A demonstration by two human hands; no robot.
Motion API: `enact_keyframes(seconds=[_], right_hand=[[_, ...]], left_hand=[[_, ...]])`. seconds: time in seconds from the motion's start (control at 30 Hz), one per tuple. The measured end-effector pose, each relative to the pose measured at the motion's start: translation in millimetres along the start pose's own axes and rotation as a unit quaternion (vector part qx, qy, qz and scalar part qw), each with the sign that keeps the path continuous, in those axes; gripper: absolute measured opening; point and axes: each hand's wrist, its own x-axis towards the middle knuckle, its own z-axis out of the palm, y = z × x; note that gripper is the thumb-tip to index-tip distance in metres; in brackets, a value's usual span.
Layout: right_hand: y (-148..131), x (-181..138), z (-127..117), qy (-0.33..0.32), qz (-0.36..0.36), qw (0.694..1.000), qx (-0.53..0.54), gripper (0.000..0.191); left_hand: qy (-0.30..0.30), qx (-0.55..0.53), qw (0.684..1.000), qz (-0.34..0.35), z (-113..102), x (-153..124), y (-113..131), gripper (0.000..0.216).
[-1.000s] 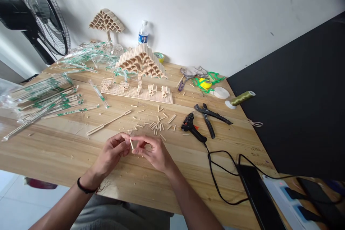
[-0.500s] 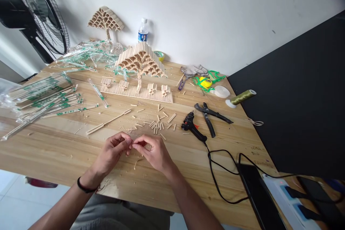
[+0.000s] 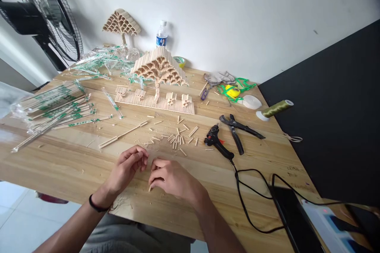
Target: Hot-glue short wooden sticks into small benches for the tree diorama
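My left hand point(image 3: 128, 167) hovers over the near part of the table with its fingers curled and the thumb bent against them. Whatever may be between those fingertips is hidden. Just to its right, my right hand point(image 3: 172, 178) reaches down to the tabletop, thumb and forefinger pinched at a short piece of wooden stick point(image 3: 150, 189). Beyond both hands lies a scatter of short cut stick pieces point(image 3: 177, 139). Left of these rests a longer joined stick point(image 3: 123, 134). Farther back stands a tree-shaped model point(image 3: 160, 67) of sticks on a flat slatted base point(image 3: 148, 103).
A hot glue gun point(image 3: 218, 142) and black pliers point(image 3: 242, 130) lie right, the gun's cable curling toward a phone point(image 3: 297, 221). Wrapped chopsticks point(image 3: 56, 102) pile up left, near a fan point(image 3: 56, 16). Thread point(image 3: 274, 110), a bottle point(image 3: 162, 35) and another tree model point(image 3: 121, 23) stand farther back.
My hands, earlier fingertip to fingertip, have parted. The right one has come down toward me, onto a small stick piece on the table. The whole view has shifted slightly.
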Motion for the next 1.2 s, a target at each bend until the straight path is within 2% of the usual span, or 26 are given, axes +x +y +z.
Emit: enact_keyframes(seconds=[0.1,0.17,0.3,0.4,0.53,0.83,1.03,1.2], right_hand=[[-2.3,1.4,-4.0,0.046,-0.018,0.998,0.024,0.007],[-4.2,2.2,-7.9,0.118,-0.018,0.991,0.061,0.006],[-6.3,3.5,-14.3,0.261,-0.027,0.958,0.118,0.009],[-6.0,4.6,-14.2,0.303,-0.033,0.941,0.147,0.008],[-4.9,6.1,-11.6,0.313,-0.027,0.936,0.161,0.006],[0.7,8.2,-10.1,0.306,-0.038,0.945,0.109,0.011],[-3.4,11.8,-1.2,0.298,-0.039,0.953,0.025,0.022],[-3.4,12.2,1.5,0.297,-0.043,0.954,0.005,0.024]], left_hand=[[-0.008,0.010,1.000,0.003,-1.7,0.3,-2.0,0.032],[-0.017,0.042,0.999,0.017,-3.3,-0.4,-4.2,0.032],[-0.045,0.146,0.987,0.052,-4.0,-2.9,-5.6,0.031],[-0.067,0.189,0.978,0.054,-0.9,-4.0,-3.2,0.033],[-0.064,0.201,0.976,0.058,2.3,-3.4,-1.8,0.035],[0.001,0.192,0.979,0.074,1.7,-2.3,-6.0,0.043],[-0.010,0.200,0.977,0.079,2.4,-3.5,-7.2,0.042],[-0.017,0.168,0.983,0.069,3.4,-2.8,-7.9,0.041]])
